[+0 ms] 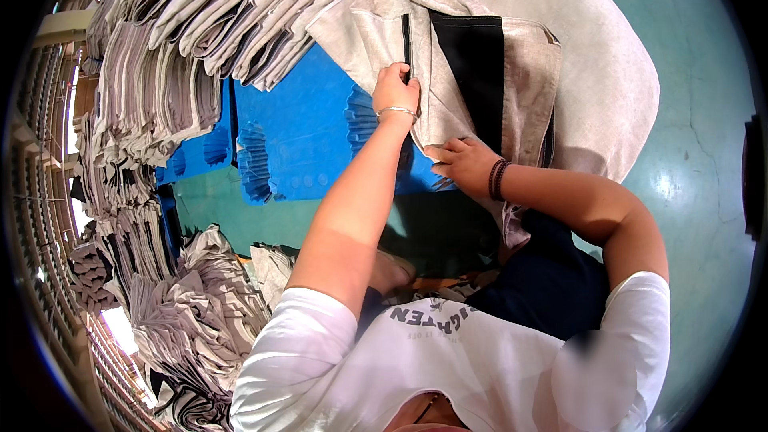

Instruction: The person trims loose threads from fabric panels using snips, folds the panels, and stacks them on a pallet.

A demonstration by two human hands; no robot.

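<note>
A beige fabric cover (448,72) with a black panel (480,72) and a narrow black strip (406,40) is spread out before me. My left hand (396,90), with a thin bangle on its wrist, has its fingers bent over the cloth at the lower end of that strip. Lower and to the right, my right hand (466,164) rests on the cover's near edge, fingers spread and mostly flat. Dark beads circle the right wrist. A corner of the cloth (512,228) hangs down by my lap.
Tall stacks of folded beige and black cloth (240,16) rise at the far left. Looser, crumpled cloth pieces (200,304) lie at the near left. Beneath the work is a blue surface (296,128) with ridged, crumpled parts. Green floor (688,192) extends on the right.
</note>
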